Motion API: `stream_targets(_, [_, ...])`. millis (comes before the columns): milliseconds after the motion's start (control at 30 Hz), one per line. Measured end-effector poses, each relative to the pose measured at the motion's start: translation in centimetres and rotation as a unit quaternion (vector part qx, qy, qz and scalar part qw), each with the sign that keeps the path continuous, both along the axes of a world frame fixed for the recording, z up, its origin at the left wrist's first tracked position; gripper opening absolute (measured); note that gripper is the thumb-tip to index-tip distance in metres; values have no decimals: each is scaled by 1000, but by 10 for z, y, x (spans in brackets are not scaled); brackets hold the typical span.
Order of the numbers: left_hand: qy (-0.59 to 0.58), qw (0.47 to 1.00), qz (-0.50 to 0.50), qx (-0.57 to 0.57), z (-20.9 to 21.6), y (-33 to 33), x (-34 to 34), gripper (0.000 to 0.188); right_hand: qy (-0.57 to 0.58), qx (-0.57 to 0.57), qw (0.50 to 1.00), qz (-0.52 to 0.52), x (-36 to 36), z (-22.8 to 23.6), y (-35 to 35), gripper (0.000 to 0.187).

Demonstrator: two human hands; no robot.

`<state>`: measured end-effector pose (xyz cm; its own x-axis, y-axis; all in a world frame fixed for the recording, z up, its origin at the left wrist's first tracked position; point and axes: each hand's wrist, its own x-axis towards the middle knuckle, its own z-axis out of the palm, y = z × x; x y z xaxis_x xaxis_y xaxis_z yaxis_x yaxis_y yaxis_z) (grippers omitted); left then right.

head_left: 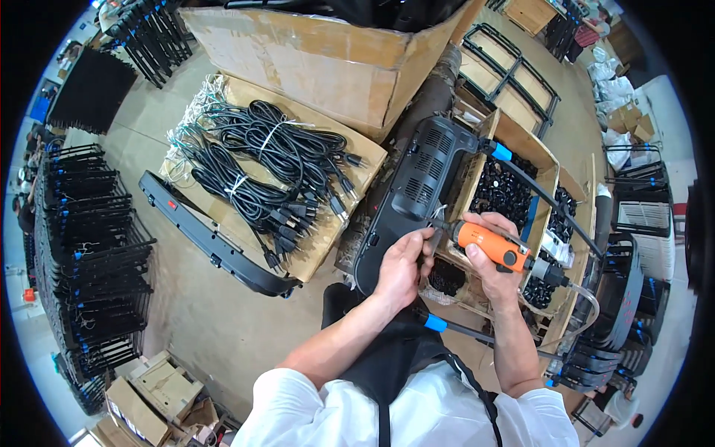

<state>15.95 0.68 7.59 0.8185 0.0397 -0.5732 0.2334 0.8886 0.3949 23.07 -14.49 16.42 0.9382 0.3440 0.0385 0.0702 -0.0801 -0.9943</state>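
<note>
Right hand (pixel 488 257) was wrapped fully around the orange power screwdriver (pixel 493 247), tip pointing left toward the black plastic housing (pixel 421 190); air hose (pixel 585 313) trailed off its back end, clear of the work. Left hand (pixel 402 264) was pinched shut at the housing's edge right next to the driver tip, probably steadying a screw or the part itself — too small to tell which. The housing lay tilted across the lap and against a cardboard box (pixel 521 160) of small black parts (pixel 500 195), so the box propped it within reach. Further left, bundled black power cords (pixel 268 160) lay on flat cardboard, with a long black bar (pixel 212 238) beside them. Wire racks (pixel 86 253) stood stacked at far left.
</note>
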Motion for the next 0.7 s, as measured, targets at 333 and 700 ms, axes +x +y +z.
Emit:
stream_targets(333, [69,979,1,193,-25,94,-71,32,18,-103,991,78,58,-9,78,54])
stream_targets(700, [88,967,42,236,-71,84,-95,25,20,-163,978,131,68,-17,111,51])
